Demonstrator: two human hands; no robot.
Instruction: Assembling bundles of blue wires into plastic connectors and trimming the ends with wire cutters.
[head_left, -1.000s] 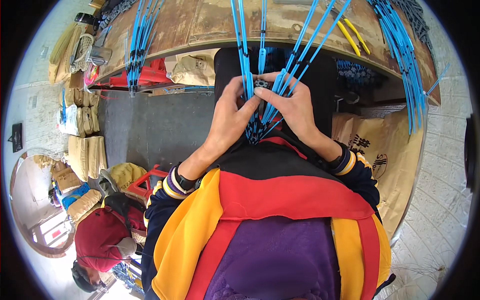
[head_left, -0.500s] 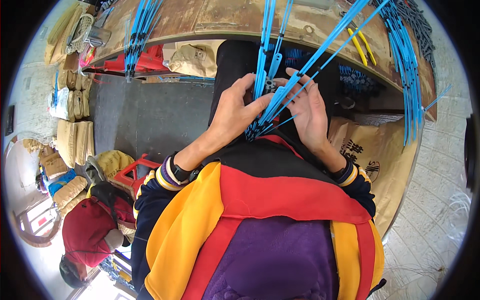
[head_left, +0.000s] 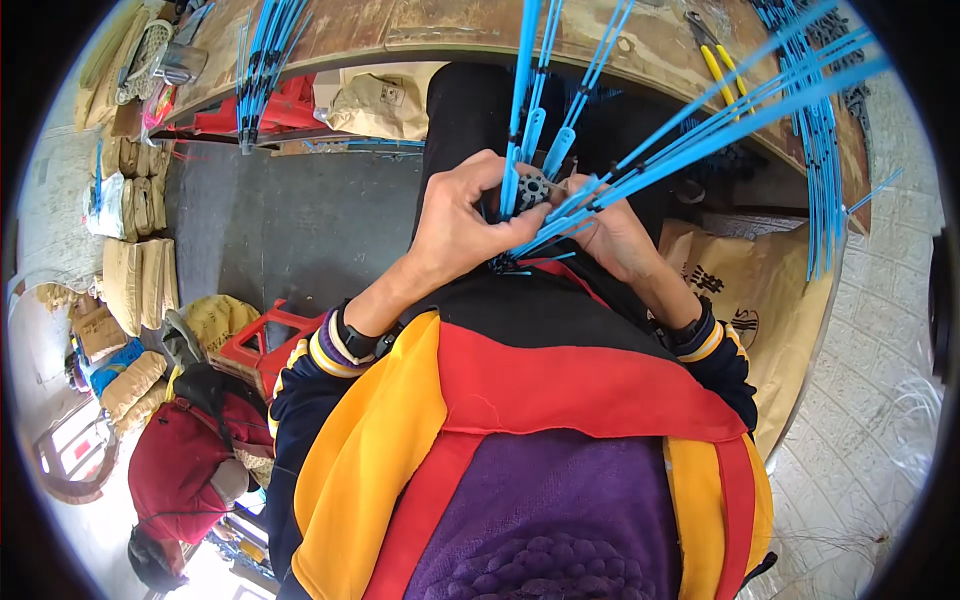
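Observation:
My left hand (head_left: 455,215) is closed around a dark, round, notched umbrella hub (head_left: 533,188), its thumb below and its fingers above. Long blue umbrella ribs (head_left: 690,165) with black joints fan out from about the hub, some upward and some to the right. On the hub's right side, my right hand (head_left: 620,235) has its fingertips pinched together close to the hub's edge. Ribs cross in front of that hand, and whatever lies between its fingertips is too small to make out. The lower rib ends gather near my lap, just under the hub.
Yellow-handled pliers (head_left: 718,70) lie on the wooden bench (head_left: 440,35). Bundles of blue ribs hang over its edge at left (head_left: 265,85) and right (head_left: 820,170). A brown sack (head_left: 750,270) stands at my right. A red stool (head_left: 262,345) and a person in dark red (head_left: 190,465) are at left.
My right hand has gone from spread fingers to a pinch beside the hub. The right-hand ribs have swung down and farther right, while the hub now faces up more plainly in my left hand.

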